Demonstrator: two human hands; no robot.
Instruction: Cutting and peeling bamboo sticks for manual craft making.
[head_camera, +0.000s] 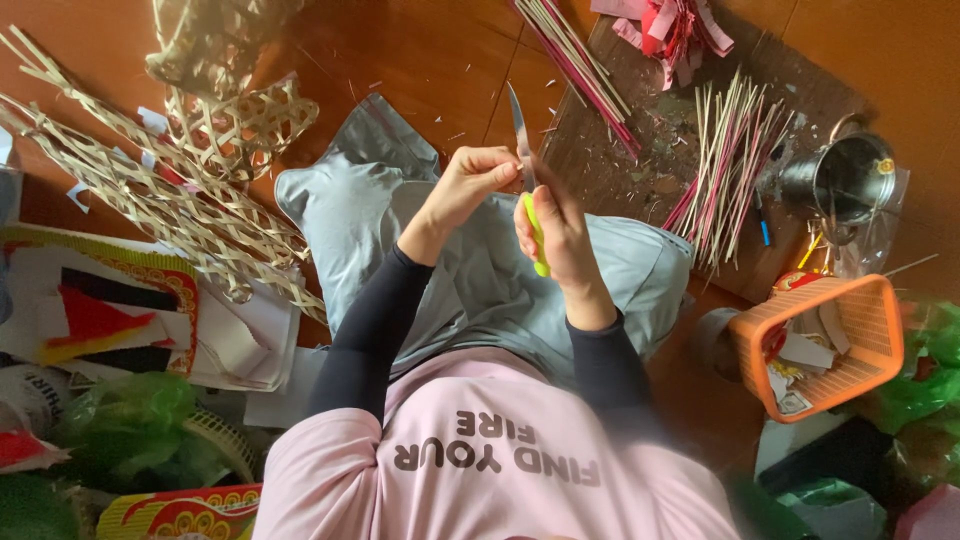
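Seen from above, a person sits on a wooden floor. At the frame's centre, the right hand grips a knife with a yellow-green handle, blade pointing up. The left hand pinches something thin just beside the blade; what it is cannot be told. Woven bamboo lattice lies upper left, bamboo sticks upper right, an orange basket at right.

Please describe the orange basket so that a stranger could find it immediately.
Start from the dark wooden board on the floor, at the picture's upper right. Just below its lower corner, under the metal cup, lies the orange basket. Only it is a bright orange slatted plastic box holding paper scraps.
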